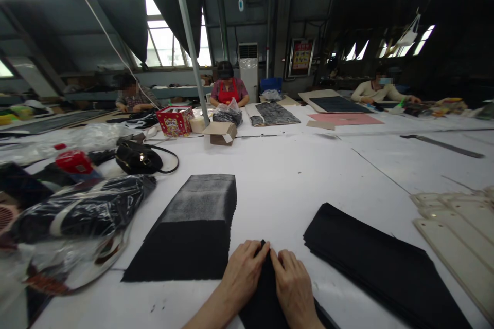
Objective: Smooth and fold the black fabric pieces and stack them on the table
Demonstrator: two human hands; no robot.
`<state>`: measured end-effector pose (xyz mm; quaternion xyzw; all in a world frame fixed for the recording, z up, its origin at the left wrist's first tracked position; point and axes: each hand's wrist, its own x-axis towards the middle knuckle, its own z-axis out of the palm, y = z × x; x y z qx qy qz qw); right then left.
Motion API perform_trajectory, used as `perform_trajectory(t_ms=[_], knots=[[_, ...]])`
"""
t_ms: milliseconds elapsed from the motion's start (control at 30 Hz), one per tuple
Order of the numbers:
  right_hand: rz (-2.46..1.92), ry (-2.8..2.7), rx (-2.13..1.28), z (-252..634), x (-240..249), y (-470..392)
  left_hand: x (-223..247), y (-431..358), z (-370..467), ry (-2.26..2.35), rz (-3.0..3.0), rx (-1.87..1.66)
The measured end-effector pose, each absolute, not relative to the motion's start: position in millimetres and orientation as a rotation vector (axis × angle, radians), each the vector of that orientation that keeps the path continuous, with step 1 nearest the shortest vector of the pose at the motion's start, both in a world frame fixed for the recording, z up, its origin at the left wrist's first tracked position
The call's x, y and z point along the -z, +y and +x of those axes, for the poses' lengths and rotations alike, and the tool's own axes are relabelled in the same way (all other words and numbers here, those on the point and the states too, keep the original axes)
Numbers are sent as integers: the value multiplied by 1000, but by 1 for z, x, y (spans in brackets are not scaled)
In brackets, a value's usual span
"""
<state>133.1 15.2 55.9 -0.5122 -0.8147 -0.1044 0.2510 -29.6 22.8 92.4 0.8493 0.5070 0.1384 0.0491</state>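
Both hands are at a narrow piece of black fabric (265, 295) at the bottom middle of the head view. My left hand (246, 266) has its thumb and fingers pinched on the left edge near the piece's pointed far end. My right hand (292, 280) grips the opposite edge, fingers bent and close together. To the left lies a stack of black fabric panels (181, 249) with a greyish, whitened band across its far part. On the right is a second stack of black fabric pieces (380, 262), tapered and slightly fanned at the edges.
Pale pattern templates (455, 231) overlap at the right edge. Plastic-wrapped goods (85, 205) and a black handbag (139, 157) crowd the left. Behind stand a cardboard box (222, 133) and a red box (174, 121). Several people work at the far tables; a metal pole (189, 36) rises there.
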Motion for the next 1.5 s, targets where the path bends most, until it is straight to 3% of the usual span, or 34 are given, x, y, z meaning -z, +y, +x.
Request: perform_trajectory(t_ms=[967, 1167, 1500], knots=[[-1455, -2314, 317, 123, -61, 16, -97, 32, -35, 1745, 2562, -469], [-1474, -2291, 308, 108, -67, 28, -97, 37, -46, 1490, 2699, -484], [-1351, -2225, 284, 126, -59, 17, -112, 36, -44, 1450, 2751, -369]])
